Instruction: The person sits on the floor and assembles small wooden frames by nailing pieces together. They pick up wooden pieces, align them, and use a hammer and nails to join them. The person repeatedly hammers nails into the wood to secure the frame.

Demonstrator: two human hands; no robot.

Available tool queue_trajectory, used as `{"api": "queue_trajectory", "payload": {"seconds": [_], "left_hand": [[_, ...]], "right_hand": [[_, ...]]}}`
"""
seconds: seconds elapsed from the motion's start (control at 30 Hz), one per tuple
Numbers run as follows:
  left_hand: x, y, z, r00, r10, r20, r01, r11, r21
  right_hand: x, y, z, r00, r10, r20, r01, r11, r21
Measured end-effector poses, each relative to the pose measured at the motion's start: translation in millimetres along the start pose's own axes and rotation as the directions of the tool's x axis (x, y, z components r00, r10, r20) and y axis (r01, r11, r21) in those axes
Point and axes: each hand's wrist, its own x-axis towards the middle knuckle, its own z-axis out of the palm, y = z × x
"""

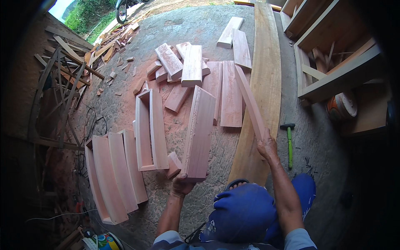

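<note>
Both hands are loaded! Your left hand grips the near end of a wide board, fingers closed around its lower edge, the piece tilted up and away from you. Over on the right, your right hand has its fingers wrapped on the near end of a narrow board, which slants far and left above the long plank. So there's your timber: one piece center, one just right of it.

This looks like the picking-and-matching stage, parts in hand and nothing being joined. The next move seems to call for a steady grip on both, the edges lined up, and the narrow one swung clear of the loose boards beyond. To the left, a hollow wooden frame stands beside a row of similar frames; to the right, the green-handled hammer lies on the concrete floor, within reach, by what look like nails.

Now the tricky bits: most of your left fingers are hidden behind the wood, and you can't tell whether that wide board is one thick piece or several stacked. The narrow one shows almost edge-on, so its face is hard to read. Dark lens rims swallow both sides.
</note>
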Motion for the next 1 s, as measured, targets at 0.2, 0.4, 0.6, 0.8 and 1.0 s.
{"api": "queue_trajectory", "payload": {"seconds": [0.2,0.4,0.6,0.8,1.0], "left_hand": [[44.1,2.7,-40.1,0.939,0.333,-0.084,-0.294,0.906,0.305],[97.6,0.8,-62.6,0.761,0.615,-0.207,-0.298,0.614,0.73],[134.8,-17.8,-43.6,0.722,0.593,-0.356,-0.482,0.801,0.354],[160.4,-18.0,-12.3,0.892,0.4,-0.213,-0.305,0.878,0.369],[172.5,-43.1,-2.8,0.963,0.265,0.043,-0.183,0.53,0.828]], "right_hand": [[0.3,3.4,2.3,1.0,0.002,-0.023,-0.002,1.0,-0.008],[-3.2,-3.5,0.8,1.0,0.002,-0.014,-0.002,1.0,-0.007],[-3.4,-5.0,2.0,1.0,0.009,-0.011,-0.01,0.999,-0.039],[-2.0,-3.0,-1.7,1.0,0.004,-0.008,-0.004,1.0,-0.023],[-4.0,-6.9,-2.0,1.0,0.007,-0.027,-0.008,0.999,-0.049]]}}
